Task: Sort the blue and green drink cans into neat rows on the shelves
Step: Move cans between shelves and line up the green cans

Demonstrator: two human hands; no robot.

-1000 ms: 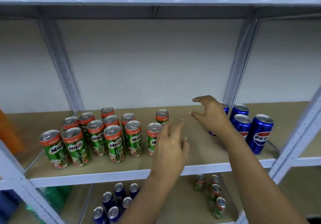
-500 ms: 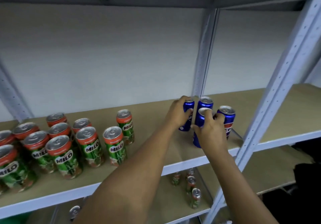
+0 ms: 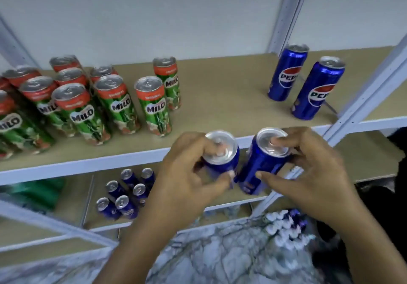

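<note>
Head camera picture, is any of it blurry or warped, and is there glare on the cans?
Head view: wide-angle bending leans the green cans and the shelf post outward; the left hand and right hand, each gripping a blue can, look softly motion-blurred; the floor is smeared; can tops show soft highlights, no harsh glare; lighting is even.

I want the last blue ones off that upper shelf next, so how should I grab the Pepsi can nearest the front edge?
Wrap the front Pepsi can around its upper body, coming from the front. It stands upright, its front is open, and a metal post crowds its right side.
</note>
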